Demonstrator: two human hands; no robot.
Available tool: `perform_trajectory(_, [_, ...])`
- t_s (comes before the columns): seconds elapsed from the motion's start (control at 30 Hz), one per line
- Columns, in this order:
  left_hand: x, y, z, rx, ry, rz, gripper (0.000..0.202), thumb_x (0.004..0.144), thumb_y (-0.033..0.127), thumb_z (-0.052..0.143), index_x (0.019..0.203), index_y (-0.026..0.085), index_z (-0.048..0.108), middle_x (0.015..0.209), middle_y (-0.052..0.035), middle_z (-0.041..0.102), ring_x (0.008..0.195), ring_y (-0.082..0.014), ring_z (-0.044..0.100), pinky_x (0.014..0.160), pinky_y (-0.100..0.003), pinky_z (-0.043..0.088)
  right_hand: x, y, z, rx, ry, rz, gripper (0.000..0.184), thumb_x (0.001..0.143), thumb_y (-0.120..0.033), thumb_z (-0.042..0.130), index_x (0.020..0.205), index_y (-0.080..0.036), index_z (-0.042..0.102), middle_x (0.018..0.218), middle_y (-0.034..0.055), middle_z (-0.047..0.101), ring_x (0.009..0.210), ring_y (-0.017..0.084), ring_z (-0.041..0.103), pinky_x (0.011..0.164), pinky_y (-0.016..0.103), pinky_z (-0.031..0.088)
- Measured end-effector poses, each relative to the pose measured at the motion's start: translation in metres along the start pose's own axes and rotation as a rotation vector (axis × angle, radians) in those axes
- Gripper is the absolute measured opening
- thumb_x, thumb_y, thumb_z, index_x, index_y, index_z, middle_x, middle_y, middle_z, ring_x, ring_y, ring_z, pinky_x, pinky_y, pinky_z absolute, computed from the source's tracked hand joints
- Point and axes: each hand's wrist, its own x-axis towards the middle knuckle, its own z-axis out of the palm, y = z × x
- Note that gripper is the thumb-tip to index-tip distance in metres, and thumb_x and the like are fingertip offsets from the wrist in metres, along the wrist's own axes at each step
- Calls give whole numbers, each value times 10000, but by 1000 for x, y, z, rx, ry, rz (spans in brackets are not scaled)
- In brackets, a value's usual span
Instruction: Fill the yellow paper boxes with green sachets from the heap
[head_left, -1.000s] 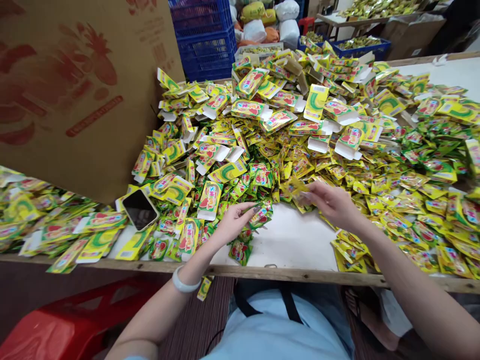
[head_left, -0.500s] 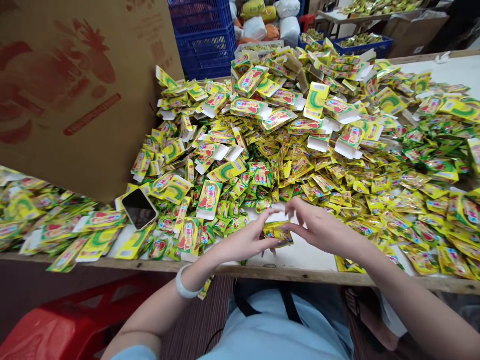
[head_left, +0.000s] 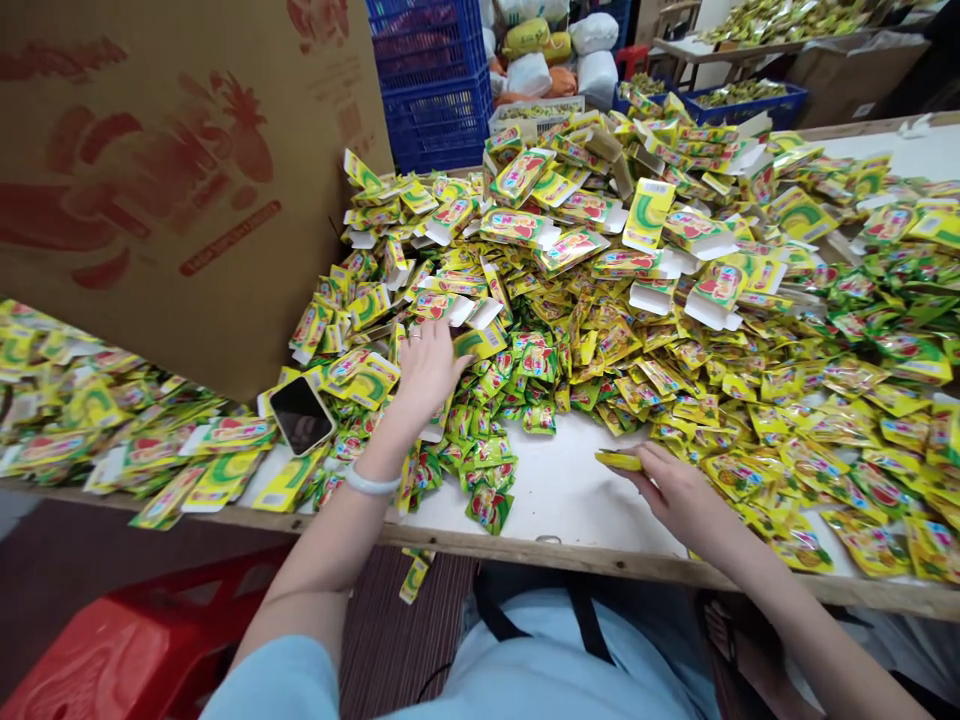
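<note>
Right hand (head_left: 679,490): grip pinched on a thin sachet stack (head_left: 619,460), which is held low over the bare worktop (head_left: 570,490). Left hand (head_left: 427,368): grip spread and laid on the flat cartons (head_left: 480,342). It was joined to the right moments ago, so the stack is now held single-handed. Phone (head_left: 301,415), cardboard box (head_left: 187,180) and blue crates (head_left: 435,90) are noted beyond.

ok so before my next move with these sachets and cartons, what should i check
1. Right hand pinches a flat stack of sachets at the fingertips: ok.
2. Left hand lies on the flat cartons; whether its grip is closed on one: cannot tell.
3. Bare table patch between the hands: ok.
4. Phone sits on cartons close to the table edge: not ok.
5. One yellow pack hangs below the front edge: not ok.
</note>
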Motion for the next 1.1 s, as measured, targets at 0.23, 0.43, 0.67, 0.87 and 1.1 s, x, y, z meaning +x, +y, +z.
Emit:
perform_trajectory(0.23, [-9, 10, -3, -39, 149, 232, 540, 873, 188, 629, 1362, 128, 408, 1070, -121, 671, 1052, -302, 603, 978, -457, 400, 9, -4, 6, 233, -13, -18, 231, 966, -277, 557, 1140, -258, 708, 1288, 120, 605, 1387, 286, 444, 850, 376, 613])
perform_trajectory(0.43, [-64, 54, 5, -509, 334, 491, 385, 899, 235, 640, 1256, 238, 496, 1135, -77, 674, 1129, -228, 609, 1089, -444, 355, 33, -34, 5, -25, 202, -374, 237, 971, -149, 519, 1123, -208, 691, 1323, 139, 608, 1271, 247, 568, 960, 373, 558])
perform_trajectory(0.67, [-98, 108, 15, -1802, -482, -250, 637, 851, 673, 564, 1236, 166, 598, 1280, -155, 644, 1226, -304, 586, 1042, -427, 463, -1, -40, 20, -398, 114, -659, 220, 935, -84, 516, 1043, -171, 686, 1113, 159, 707, 828, 243, 681, 749, 414, 588])
perform_trajectory(0.87, [-92, 115, 16, -1951, -676, -406, 428, 712, 396, 810, 1003, 136, 635, 895, -86, 721, 806, -231, 704, 803, -372, 566, -11, -68, -9, 125, 195, -280, 197, 956, -193, 505, 1068, -269, 648, 912, 82, 681, 748, 216, 662, 600, 332, 600])
perform_trajectory(1.1, [-103, 122, 0, -1646, -812, -95, 424, 661, 347, 864, 886, 131, 577, 735, -1, 594, 629, -120, 577, 636, -261, 524, 39, -70, -36, 553, 194, -46, 70, 913, -263, 637, 956, -210, 652, 976, 58, 585, 715, 144, 588, 488, 237, 490])
